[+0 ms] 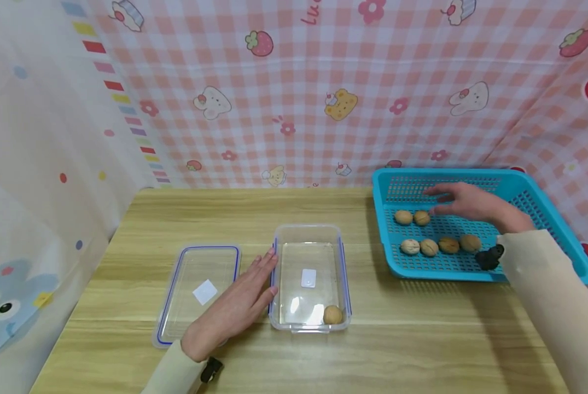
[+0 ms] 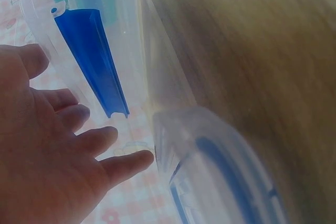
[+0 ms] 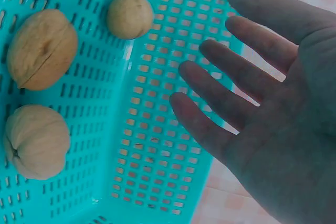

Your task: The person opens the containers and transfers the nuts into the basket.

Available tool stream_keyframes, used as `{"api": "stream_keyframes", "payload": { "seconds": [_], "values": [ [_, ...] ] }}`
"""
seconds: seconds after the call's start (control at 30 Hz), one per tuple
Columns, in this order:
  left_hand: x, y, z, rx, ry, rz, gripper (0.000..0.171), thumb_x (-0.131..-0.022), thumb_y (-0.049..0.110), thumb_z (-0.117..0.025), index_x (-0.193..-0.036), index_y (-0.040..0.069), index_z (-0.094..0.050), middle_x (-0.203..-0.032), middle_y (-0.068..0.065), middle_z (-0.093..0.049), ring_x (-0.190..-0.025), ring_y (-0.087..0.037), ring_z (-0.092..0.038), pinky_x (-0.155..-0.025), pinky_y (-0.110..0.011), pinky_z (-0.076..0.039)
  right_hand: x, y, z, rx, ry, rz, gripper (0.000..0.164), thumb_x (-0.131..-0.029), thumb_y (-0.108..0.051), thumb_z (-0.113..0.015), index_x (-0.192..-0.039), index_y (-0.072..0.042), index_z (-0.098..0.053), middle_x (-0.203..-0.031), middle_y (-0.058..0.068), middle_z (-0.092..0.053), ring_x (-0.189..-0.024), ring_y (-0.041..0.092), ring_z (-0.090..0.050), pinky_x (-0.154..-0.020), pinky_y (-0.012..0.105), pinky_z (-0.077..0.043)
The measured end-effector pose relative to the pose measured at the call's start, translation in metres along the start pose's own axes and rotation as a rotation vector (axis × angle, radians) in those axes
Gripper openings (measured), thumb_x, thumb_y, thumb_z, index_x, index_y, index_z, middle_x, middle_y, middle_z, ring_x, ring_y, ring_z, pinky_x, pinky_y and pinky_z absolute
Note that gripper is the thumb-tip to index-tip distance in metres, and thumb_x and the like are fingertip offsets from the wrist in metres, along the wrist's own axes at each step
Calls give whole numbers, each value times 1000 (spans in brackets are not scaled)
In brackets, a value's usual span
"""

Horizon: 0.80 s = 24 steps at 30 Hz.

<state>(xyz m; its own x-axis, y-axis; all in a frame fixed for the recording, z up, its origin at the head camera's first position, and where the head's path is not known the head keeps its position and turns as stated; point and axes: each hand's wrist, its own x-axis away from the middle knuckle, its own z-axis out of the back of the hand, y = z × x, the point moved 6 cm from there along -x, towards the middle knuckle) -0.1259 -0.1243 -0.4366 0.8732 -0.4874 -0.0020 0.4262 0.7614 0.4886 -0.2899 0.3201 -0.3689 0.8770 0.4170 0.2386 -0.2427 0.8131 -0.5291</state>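
A clear plastic box [image 1: 294, 257] with blue side clips stands mid-table, one walnut [image 1: 332, 315] in its near right corner. My left hand [image 1: 239, 301] has its fingers straight, fingertips right at the box's left wall; the left wrist view shows them beside a blue clip [image 2: 93, 59]. Over the turquoise basket [image 1: 387, 257] hovers my right hand [image 1: 471, 203], fingers spread, holding nothing. Below it in the basket lie several walnuts: a pair at the back, including a walnut [image 1: 421, 218] close to the fingertips, and a row in front with a walnut [image 1: 470, 243] at its right end.
The box's clear lid [image 1: 185, 290] with a blue seal lies flat left of the box, partly under my left forearm. A pink checked cloth [image 1: 284, 82] hangs behind the wooden table [image 1: 397, 350]. The basket's raised rim surrounds the walnuts.
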Motion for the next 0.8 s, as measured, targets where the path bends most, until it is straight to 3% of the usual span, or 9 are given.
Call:
{"api": "stream_keyframes", "payload": {
  "seconds": [0.37,0.5,0.6,0.67,0.8],
  "values": [
    [0,0,0,1,2,-5,64,-112,36,-44,-165,11,-19,-172,-3,-10,-156,-35,-21,-124,-54,-23,18,-23,11,9,162,17,50,-107,-31,-60,-144,2,-56,-137,26,-63,-122,45,-62,-99,63,-50],
    [0,1,0,1,12,-11,64,-112,36,-44,-165,10,-20,-172,-5,-11,-156,-35,-22,-124,-54,-23,26,-36,15,42,235,38,45,-106,-32,-61,-141,-4,-62,-127,17,-71,-115,35,-68,-94,40,-56],
    [0,1,0,5,20,-15,64,-112,35,-45,-165,9,-22,-172,-7,-14,-155,-36,-22,-124,-55,-23,32,-46,17,52,277,48,42,-105,-34,-62,-139,-8,-65,-124,13,-73,-113,30,-68,-86,20,-50],
    [0,1,0,6,21,-13,64,-112,35,-45,-165,9,-22,-172,-7,-14,-155,-36,-22,-124,-55,-23,36,-53,17,41,299,58,41,-105,-35,-62,-138,-9,-66,-124,12,-73,-112,30,-68,-83,14,-46],
    [1,1,0,6,21,-12,64,-111,35,-45,-165,9,-21,-172,-8,-15,-155,-36,-22,-123,-56,-24,43,-66,15,35,345,82,37,-105,-34,-63,-134,-12,-69,-123,9,-74,-112,30,-68,-82,13,-46]
  ]
}}
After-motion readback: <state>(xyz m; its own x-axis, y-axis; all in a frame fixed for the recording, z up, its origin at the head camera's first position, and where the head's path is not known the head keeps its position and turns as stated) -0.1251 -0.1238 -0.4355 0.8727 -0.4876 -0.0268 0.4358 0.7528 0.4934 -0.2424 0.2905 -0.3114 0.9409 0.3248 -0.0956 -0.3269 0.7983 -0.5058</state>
